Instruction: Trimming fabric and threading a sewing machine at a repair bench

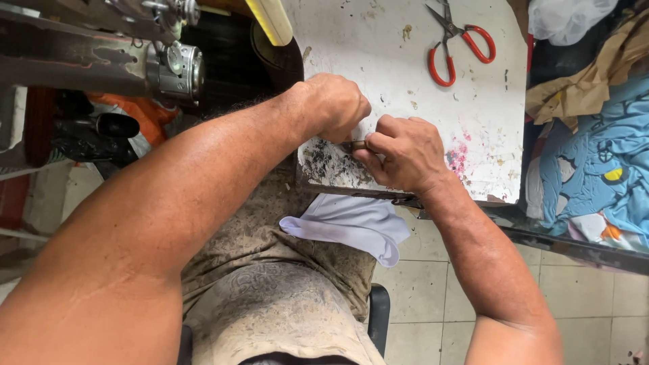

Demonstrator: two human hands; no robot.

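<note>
**Two hands pinch a small dark piece on a white board**

Pressing close together, the left hand (336, 106) and the right hand (405, 153) meet at the near edge of a white board (392, 61). Between them sits a small dark piece (357, 145). It is too little and too hidden to say what it is. It lies right on the board, just above a patch of black marks (324, 165).

The left hand is curled into a fist, with the knuckles up. Its fingertips point down at the dark piece, but they are tucked under, so I cannot tell if they really hold it. The right hand is also curled shut. Its thumb and first finger are closed on the dark piece, pinching it from the right side.

Farther up the board lies a pair of scissors with red handles (462, 42), well away from both hands. Some pink spots (460, 154) stain the board just beside the right hand.

A white cloth (351, 226) rests on the person's lap, below the board's edge. The person wears dusty brown shorts (284, 297). To the left is a grey metal machine (101, 61). To the right is a heap of blue cloth (595, 169) with brown paper (588, 81) above it. The floor has pale tiles (419, 290).
</note>
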